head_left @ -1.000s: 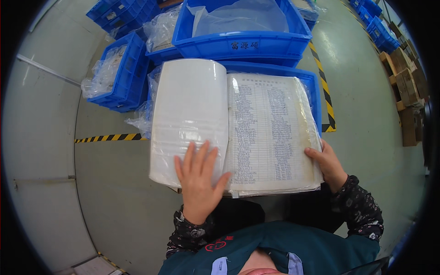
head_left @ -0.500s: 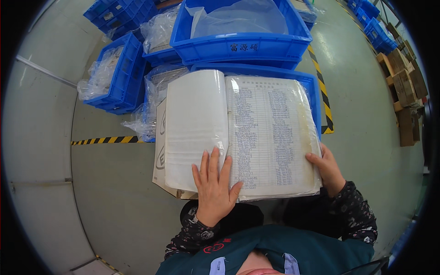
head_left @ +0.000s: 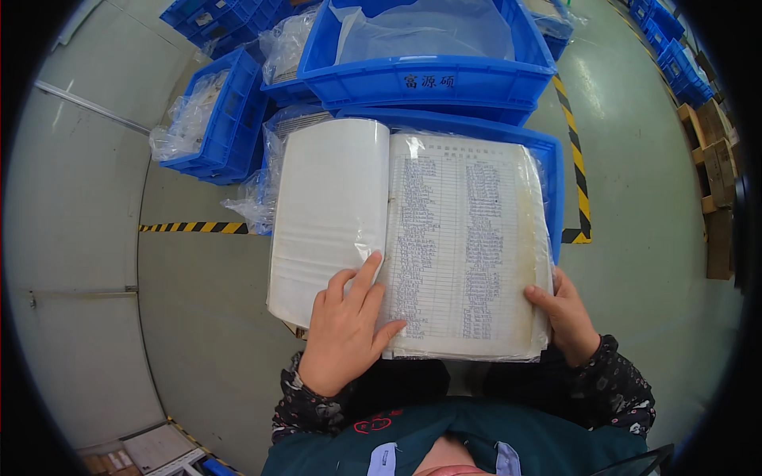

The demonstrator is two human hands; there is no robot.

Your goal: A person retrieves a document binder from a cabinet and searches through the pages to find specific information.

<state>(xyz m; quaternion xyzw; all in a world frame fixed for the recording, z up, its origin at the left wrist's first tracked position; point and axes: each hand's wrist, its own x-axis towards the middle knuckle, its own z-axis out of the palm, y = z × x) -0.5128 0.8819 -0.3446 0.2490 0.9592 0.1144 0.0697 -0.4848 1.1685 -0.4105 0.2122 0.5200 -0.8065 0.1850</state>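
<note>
A display folder (head_left: pixel 329 190) with clear plastic sleeves lies open in front of me. Its left page is blank white; the right page is a sheet (head_left: pixel 452 254) ruled in columns and filled with small handwriting. My left hand (head_left: pixel 343 337) rests over the lower part of the left page near the spine, index finger stretched out, the other fingers loosely bent and apart, thumb reaching onto the sheet. At the right edge, my right hand (head_left: pixel 570 321) grips the folder, thumb on top and fingers hidden underneath.
Beyond the folder stand blue crates, the nearest large one (head_left: pixel 429 83) holding a clear plastic bag. Another blue crate (head_left: pixel 226 119) with plastic-wrapped contents is at the left. Yellow-black tape (head_left: pixel 194 228) marks the floor. Wooden pallets (head_left: pixel 710 151) stand at the far right.
The folder has come slightly nearer to me and left, covering most of the cardboard below. My left hand has slid down-left, its fingers bending more. My right hand keeps its hold.
</note>
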